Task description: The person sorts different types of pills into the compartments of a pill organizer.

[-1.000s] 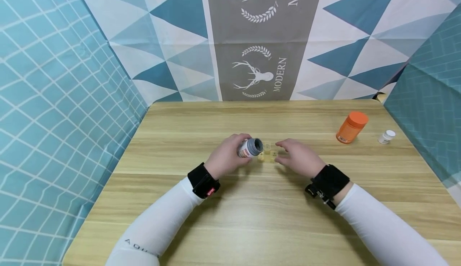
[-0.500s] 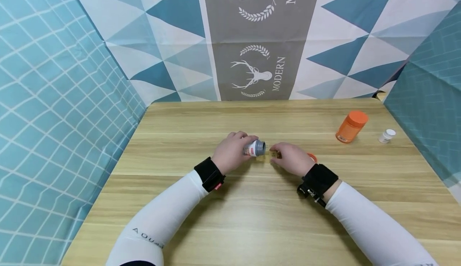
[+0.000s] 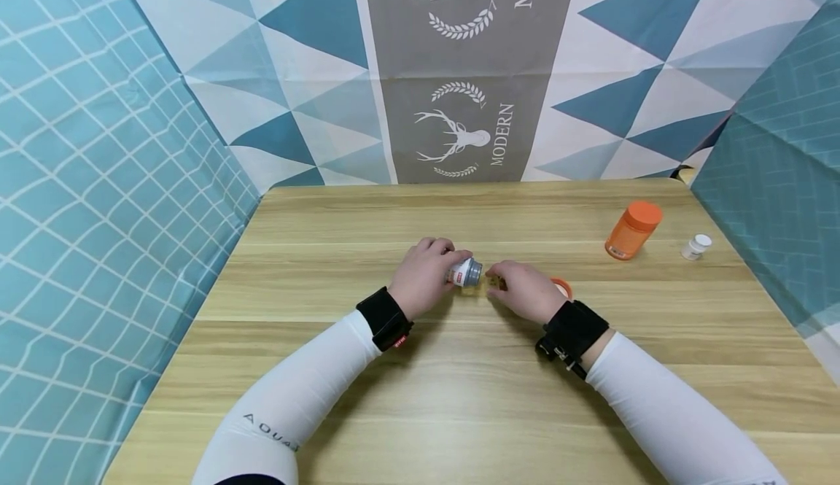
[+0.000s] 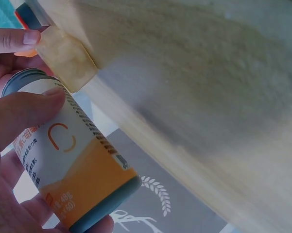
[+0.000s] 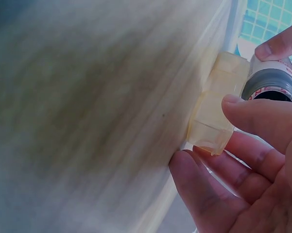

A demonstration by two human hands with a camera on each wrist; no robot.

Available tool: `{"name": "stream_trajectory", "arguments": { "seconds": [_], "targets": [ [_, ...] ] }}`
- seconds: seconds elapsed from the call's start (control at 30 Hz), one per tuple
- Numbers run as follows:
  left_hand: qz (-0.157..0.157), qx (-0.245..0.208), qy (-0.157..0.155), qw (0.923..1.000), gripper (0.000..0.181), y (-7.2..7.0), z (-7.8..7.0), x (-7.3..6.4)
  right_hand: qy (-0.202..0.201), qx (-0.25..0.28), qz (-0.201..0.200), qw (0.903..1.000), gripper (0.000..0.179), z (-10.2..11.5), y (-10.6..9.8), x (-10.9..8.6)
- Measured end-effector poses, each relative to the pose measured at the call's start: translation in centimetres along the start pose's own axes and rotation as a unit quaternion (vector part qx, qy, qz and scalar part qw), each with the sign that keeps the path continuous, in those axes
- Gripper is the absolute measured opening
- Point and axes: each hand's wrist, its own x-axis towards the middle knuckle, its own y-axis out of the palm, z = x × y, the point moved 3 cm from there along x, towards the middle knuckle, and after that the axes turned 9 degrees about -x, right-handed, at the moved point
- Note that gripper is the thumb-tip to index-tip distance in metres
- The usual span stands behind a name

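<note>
My left hand [image 3: 420,278] grips a white, orange and grey vitamin C bottle [image 4: 82,150], thumb across its label. The uncapped bottle lies tilted, its grey mouth pointing right toward a small translucent yellow pill box [image 5: 214,109] on the table. At the right end of that box is my right hand [image 3: 526,292], with the thumb on its upper edge and the fingers curled at its end and far side. In the head view the two hands cover much of the box. What lies inside the bottle is hidden in shadow.
An orange-rimmed cap [image 3: 563,286] lies partly hidden behind my right hand. Farther right stand an orange jar [image 3: 633,230] with an orange lid and a small white bottle [image 3: 696,246]. Patterned cloth [image 3: 459,69] hangs behind the wooden table [image 3: 420,397].
The bottle has tipped from mouth-up to nearly level, its mouth pointing right at the pill box. My right hand has moved left and closed its fingers on the box, exposing the orange-rimmed cap.
</note>
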Motion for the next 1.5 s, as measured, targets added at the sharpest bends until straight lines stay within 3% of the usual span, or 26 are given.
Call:
{"name": "stream_trajectory", "arguments": {
  "seconds": [0.53,1.27,1.5],
  "targets": [
    [-0.014,0.07,0.029,0.997,0.046,-0.4,-0.9,0.3,0.006,0.003,0.006,1.0,0.033,0.0,0.0,0.1],
    [0.023,0.129,0.062,0.9894,0.047,-0.6,-2.1,1.4,-0.007,0.004,0.001,1.0,0.019,-0.1,0.0,0.1],
    [0.036,0.139,0.057,0.988,0.048,-0.7,-2.5,1.7,-0.006,0.004,0.003,1.0,0.015,0.0,-0.1,0.0]
  ]
}}
